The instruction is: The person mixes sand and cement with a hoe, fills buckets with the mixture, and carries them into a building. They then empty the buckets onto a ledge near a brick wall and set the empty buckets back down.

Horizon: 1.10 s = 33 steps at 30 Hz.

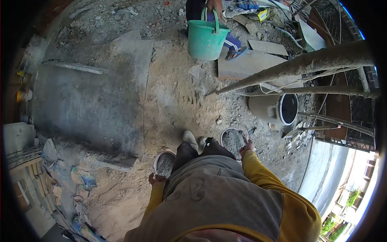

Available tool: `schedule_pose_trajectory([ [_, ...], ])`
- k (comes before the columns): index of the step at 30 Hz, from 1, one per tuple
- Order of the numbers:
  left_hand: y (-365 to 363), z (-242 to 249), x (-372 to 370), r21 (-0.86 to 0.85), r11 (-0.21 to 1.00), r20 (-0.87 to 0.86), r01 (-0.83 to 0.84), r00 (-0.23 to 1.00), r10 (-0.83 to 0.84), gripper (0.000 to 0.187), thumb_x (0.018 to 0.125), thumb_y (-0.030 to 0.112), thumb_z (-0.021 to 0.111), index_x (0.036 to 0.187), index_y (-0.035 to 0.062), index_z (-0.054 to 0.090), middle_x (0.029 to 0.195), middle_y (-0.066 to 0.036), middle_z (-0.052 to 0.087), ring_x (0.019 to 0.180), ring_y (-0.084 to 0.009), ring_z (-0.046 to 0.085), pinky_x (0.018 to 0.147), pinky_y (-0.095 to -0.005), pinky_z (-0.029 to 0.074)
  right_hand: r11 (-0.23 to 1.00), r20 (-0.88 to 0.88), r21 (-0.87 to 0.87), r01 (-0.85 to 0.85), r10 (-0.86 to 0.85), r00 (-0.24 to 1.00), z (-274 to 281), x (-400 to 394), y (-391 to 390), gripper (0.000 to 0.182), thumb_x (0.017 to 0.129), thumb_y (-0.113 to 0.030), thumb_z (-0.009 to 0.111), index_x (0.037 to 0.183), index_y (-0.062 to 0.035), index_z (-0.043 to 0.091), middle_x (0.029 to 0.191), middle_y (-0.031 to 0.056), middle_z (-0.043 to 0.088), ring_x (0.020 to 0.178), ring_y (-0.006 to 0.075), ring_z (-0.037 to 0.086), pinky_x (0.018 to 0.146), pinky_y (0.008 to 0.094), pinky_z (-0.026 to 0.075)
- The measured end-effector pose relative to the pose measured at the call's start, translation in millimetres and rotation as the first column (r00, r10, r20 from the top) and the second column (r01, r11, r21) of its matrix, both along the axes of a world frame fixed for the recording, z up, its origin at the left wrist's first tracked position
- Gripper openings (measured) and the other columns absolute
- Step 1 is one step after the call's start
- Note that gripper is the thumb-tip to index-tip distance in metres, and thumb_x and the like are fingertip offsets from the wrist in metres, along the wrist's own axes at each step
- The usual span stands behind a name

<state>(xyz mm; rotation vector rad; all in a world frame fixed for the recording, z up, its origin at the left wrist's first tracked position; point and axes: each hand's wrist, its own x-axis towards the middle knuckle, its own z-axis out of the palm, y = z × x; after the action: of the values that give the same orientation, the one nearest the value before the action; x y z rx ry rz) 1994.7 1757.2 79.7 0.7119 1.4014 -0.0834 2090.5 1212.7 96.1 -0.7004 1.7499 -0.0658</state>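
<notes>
My left hand (157,178) is closed at the near edge of a pale-rimmed bucket (155,161) filled with grey wet mortar or concrete (165,164). On the other side, my right hand (247,147) grips a similar bucket (222,135), also holding a grey mix (234,140). Both buckets hang beside my legs, and the exact spot where my fingers hold them is small and partly hidden. My light-coloured shoes (190,137) show between the buckets, on sandy ground.
Ahead, another person's hand (215,6) carries a green bucket (206,42). Slanting wooden poles (298,68) reach in from the right above a large grey drum (266,109). Boards (252,64) and rubble lie around. A low concrete ledge (117,161) and torn sacks (80,177) are at left.
</notes>
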Motion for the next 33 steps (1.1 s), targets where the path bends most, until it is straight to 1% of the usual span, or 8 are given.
schedule_pose_trajectory([
  [1,0,8,5,0.107,0.989,0.070,0.103,0.991,-0.111,0.040,0.068,0.047,0.063,0.073,0.0096,0.050,0.043,-0.006,0.033,0.053,-0.0301,0.042,0.065,-0.0491,0.042,1.000,-0.005,0.003,-0.014,0.014,1.000,5,7,5,0.034,0.085,-0.052,0.048,0.093,-0.0187,0.049,0.069,0.0024,0.034,0.053,0.0170,0.035,0.046,0.0326,0.033],
  [2,10,14,19,-0.198,0.957,-0.157,-0.213,0.970,0.183,0.038,0.069,0.045,0.063,0.069,0.0106,0.049,0.044,-0.005,0.034,0.049,-0.0313,0.041,0.062,-0.0500,0.042,1.000,-0.009,0.006,-0.014,0.014,1.000,16,16,14,0.033,0.085,-0.051,0.047,0.093,-0.0186,0.049,0.070,0.0023,0.034,0.053,0.0170,0.034,0.046,0.0324,0.033],
  [3,18,16,18,-0.193,0.956,-0.158,-0.219,0.969,0.190,0.038,0.069,0.045,0.063,0.069,0.0106,0.049,0.044,-0.005,0.034,0.049,-0.0313,0.041,0.062,-0.0500,0.042,1.000,-0.012,0.008,-0.009,0.009,1.000,22,21,21,0.033,0.086,-0.050,0.047,0.093,-0.0184,0.050,0.070,0.0022,0.033,0.053,0.0170,0.034,0.046,0.0323,0.032],
  [10,47,4,27,-0.147,0.986,0.036,0.082,0.996,-0.077,0.037,0.072,0.045,0.060,0.064,0.0119,0.047,0.044,-0.005,0.037,0.049,-0.0364,0.049,0.060,-0.0525,0.045,0.992,0.043,0.034,-0.118,0.116,0.992,80,76,67,0.029,0.086,-0.044,0.052,0.096,-0.0169,0.051,0.062,0.0018,0.029,0.049,0.0158,0.031,0.043,0.0295,0.032],
  [19,57,38,91,-0.211,0.969,-0.069,-0.127,0.991,0.115,0.037,0.075,0.044,0.057,0.059,0.0133,0.044,0.041,-0.004,0.032,0.043,-0.0243,0.039,0.055,-0.0445,0.041,0.984,0.132,0.052,-0.172,0.164,0.978,10,117,84,0.033,0.080,-0.042,0.062,0.081,-0.0145,0.044,0.059,0.0028,0.031,0.044,0.0167,0.031,0.039,0.0316,0.030],
  [27,37,84,191,0.216,0.963,-0.165,0.160,0.978,-0.125,0.039,0.077,0.043,0.053,0.055,0.0130,0.043,0.039,-0.006,0.028,0.043,-0.0265,0.037,0.055,-0.0420,0.039,0.995,-0.006,-0.010,-0.100,0.100,0.995,4,181,107,0.024,0.081,-0.033,0.063,0.088,-0.0116,0.054,0.053,0.0031,0.032,0.037,0.0169,0.033,0.035,0.0326,0.027],
  [28,46,87,212,0.020,0.999,-0.268,-0.034,0.963,0.038,0.036,0.077,0.042,0.054,0.057,0.0140,0.043,0.040,-0.006,0.026,0.044,-0.0281,0.037,0.054,-0.0427,0.039,0.995,-0.026,0.015,-0.094,0.094,0.995,9,190,108,0.024,0.081,-0.034,0.062,0.089,-0.0122,0.054,0.053,0.0031,0.033,0.038,0.0169,0.034,0.035,0.0328,0.027],
  [33,54,135,281,-0.047,0.990,-0.287,-0.132,0.951,0.113,0.031,0.078,0.036,0.054,0.058,0.0164,0.040,0.042,-0.001,0.022,0.043,-0.0221,0.033,0.056,-0.0424,0.037,0.994,0.001,0.058,-0.096,0.096,0.995,34,236,115,0.023,0.082,-0.031,0.063,0.088,-0.0104,0.054,0.053,0.0035,0.036,0.039,0.0164,0.036,0.035,0.0310,0.029],
])
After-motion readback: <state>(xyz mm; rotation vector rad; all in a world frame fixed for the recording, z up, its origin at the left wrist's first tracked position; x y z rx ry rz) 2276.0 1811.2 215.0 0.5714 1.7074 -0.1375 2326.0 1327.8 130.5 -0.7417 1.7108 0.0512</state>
